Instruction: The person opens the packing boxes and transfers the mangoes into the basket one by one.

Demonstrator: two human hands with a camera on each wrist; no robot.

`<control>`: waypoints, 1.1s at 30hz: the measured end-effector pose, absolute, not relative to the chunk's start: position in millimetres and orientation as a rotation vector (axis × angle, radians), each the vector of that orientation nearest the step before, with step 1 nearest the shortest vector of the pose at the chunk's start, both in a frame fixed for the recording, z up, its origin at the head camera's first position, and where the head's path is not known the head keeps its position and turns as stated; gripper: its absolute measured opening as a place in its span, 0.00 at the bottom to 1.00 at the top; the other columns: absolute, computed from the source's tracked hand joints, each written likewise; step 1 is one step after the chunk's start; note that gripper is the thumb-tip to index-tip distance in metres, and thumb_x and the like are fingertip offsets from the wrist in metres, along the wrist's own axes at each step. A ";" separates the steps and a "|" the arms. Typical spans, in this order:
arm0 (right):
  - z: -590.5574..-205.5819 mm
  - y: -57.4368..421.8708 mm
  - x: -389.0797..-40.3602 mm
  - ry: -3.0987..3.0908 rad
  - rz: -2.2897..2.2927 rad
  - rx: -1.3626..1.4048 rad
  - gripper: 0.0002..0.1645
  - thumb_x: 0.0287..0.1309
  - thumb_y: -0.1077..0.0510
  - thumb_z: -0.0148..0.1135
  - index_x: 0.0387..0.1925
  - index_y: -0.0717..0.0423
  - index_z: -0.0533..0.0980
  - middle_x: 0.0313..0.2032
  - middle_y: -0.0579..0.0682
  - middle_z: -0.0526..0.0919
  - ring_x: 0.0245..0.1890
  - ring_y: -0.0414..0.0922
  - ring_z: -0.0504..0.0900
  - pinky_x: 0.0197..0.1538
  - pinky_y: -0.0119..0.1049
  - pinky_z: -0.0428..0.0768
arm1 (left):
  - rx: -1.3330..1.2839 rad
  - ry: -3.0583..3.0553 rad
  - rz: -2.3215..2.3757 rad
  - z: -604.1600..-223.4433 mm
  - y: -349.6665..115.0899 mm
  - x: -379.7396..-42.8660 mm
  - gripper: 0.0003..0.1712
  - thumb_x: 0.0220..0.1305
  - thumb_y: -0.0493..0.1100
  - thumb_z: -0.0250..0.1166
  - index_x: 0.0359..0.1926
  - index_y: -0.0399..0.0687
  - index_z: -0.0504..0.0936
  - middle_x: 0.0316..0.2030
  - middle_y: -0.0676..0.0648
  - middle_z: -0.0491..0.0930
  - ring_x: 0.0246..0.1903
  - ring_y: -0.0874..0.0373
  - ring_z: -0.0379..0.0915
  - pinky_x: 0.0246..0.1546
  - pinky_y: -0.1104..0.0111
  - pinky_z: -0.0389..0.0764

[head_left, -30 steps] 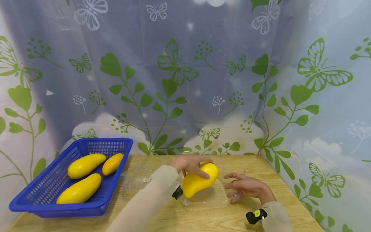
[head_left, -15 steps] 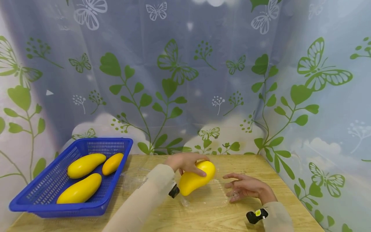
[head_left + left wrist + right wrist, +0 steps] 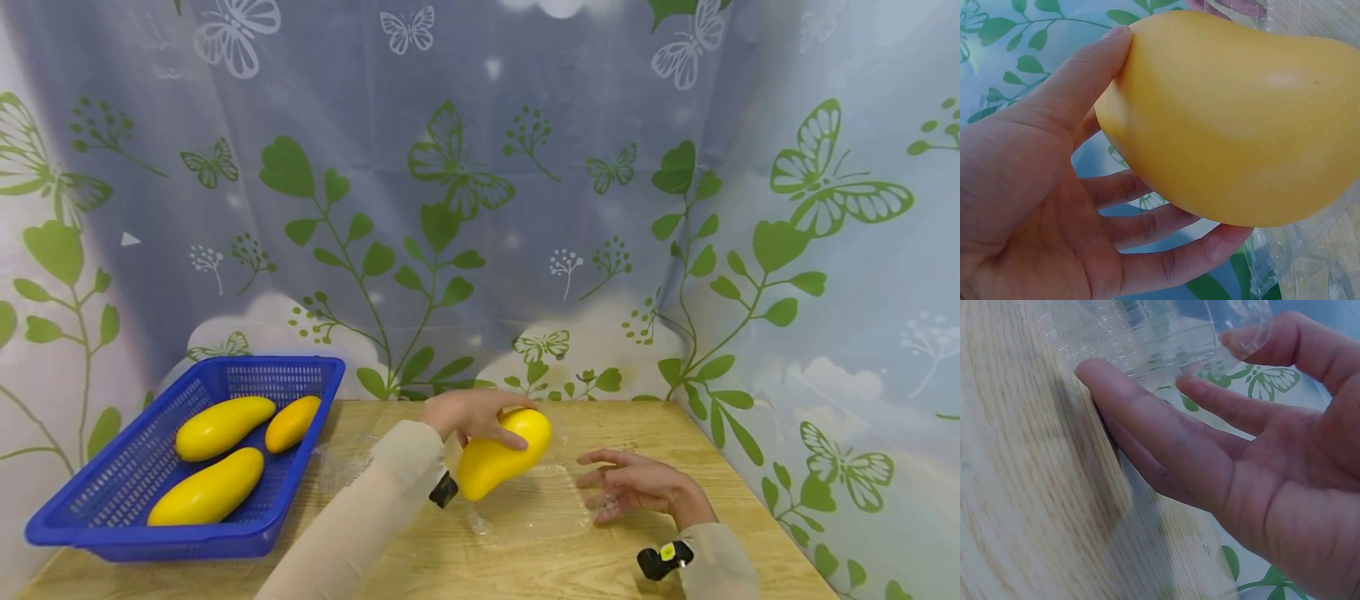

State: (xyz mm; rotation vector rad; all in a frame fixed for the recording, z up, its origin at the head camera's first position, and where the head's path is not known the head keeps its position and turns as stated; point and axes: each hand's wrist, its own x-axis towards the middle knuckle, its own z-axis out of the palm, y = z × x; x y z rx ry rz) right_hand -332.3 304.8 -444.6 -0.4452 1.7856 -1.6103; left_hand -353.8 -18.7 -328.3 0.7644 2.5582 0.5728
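Observation:
My left hand grips a big yellow mango from its upper left side, tilted over a clear plastic container on the table. In the left wrist view the thumb rests on one side of the mango, with the other fingers spread against its underside. At the container's right side is my right hand, fingers loosely extended and spread. The right wrist view shows its fingertips touching the clear plastic at a corner.
A blue slotted basket with three yellow mangoes stands on the left. More clear plastic lies between it and my left sleeve, which partly covers it. Behind the wooden table hangs a patterned curtain.
My left hand has drifted left and slightly up with the mango, so more of the container shows. The right hand and the basket look unchanged.

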 end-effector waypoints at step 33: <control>-447.0 307.5 -333.7 1.760 -1.632 -0.459 0.38 0.74 0.66 0.43 0.78 0.73 0.43 0.73 0.78 0.60 0.53 0.52 0.87 0.54 0.48 0.88 | 0.768 2.600 0.592 -310.0 -49.8 -349.9 0.41 0.65 0.59 0.71 0.76 0.73 0.64 0.67 0.40 0.73 0.54 0.47 0.77 0.34 0.54 0.88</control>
